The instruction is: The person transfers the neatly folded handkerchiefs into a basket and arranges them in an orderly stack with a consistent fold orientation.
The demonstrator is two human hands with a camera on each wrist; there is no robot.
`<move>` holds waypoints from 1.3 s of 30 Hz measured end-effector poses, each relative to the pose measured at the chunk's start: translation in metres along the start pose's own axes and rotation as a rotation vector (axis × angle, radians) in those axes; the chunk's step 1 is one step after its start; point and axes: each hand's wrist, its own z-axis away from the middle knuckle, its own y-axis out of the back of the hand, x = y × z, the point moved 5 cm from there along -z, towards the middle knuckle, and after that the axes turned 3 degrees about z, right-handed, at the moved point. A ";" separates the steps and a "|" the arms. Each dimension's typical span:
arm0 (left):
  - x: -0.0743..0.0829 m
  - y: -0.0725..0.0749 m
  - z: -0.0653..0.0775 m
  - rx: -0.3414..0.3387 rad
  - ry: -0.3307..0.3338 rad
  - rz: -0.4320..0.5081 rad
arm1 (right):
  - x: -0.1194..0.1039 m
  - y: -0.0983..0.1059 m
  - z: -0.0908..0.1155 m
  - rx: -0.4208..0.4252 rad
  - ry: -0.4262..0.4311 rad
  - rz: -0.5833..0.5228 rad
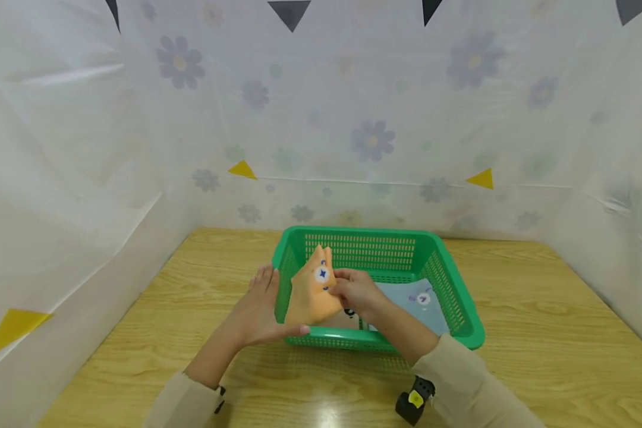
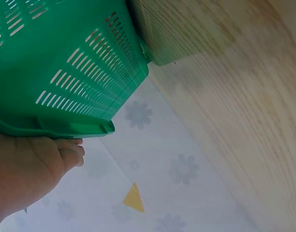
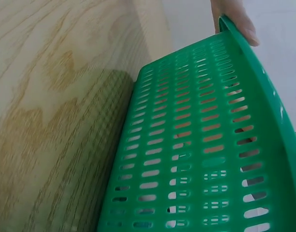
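My right hand [image 1: 361, 292] pinches an orange cloth [image 1: 309, 300] with a printed cartoon face, lifting one side of it at the left of the green basket [image 1: 462, 291]. The cloth rises to pointed tips near the basket's back wall, and its lower part dips inside. My left hand [image 1: 258, 312] rests at the basket's front left corner, fingers straight along the left side and thumb over the front rim. In the right wrist view the left thumb [image 3: 244, 29] shows on that rim. A light blue cloth [image 1: 419, 304] with a printed face lies flat in the basket's right part.
Under the orange cloth, a brownish piece [image 1: 342, 320] with a black print shows partly. The basket stands on a wood-grain table [image 1: 535, 309]. White flower-print sheeting [image 1: 321, 119] hangs behind and on both sides. A black device [image 1: 414, 401] is strapped below my right wrist.
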 end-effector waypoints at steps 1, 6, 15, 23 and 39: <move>0.000 0.000 0.000 0.000 0.000 0.000 | 0.001 0.000 0.000 0.001 -0.002 0.009; -0.001 0.000 0.000 -0.006 0.001 0.005 | 0.005 0.006 0.002 -0.001 -0.008 0.133; -0.001 -0.001 -0.001 0.004 -0.002 -0.007 | 0.015 0.022 0.009 -0.044 -0.098 0.357; -0.001 -0.001 0.001 0.006 -0.007 0.002 | 0.010 0.043 0.025 -0.070 -0.119 0.437; 0.000 0.000 0.001 0.023 -0.017 0.004 | 0.004 0.110 0.059 -0.005 0.147 0.151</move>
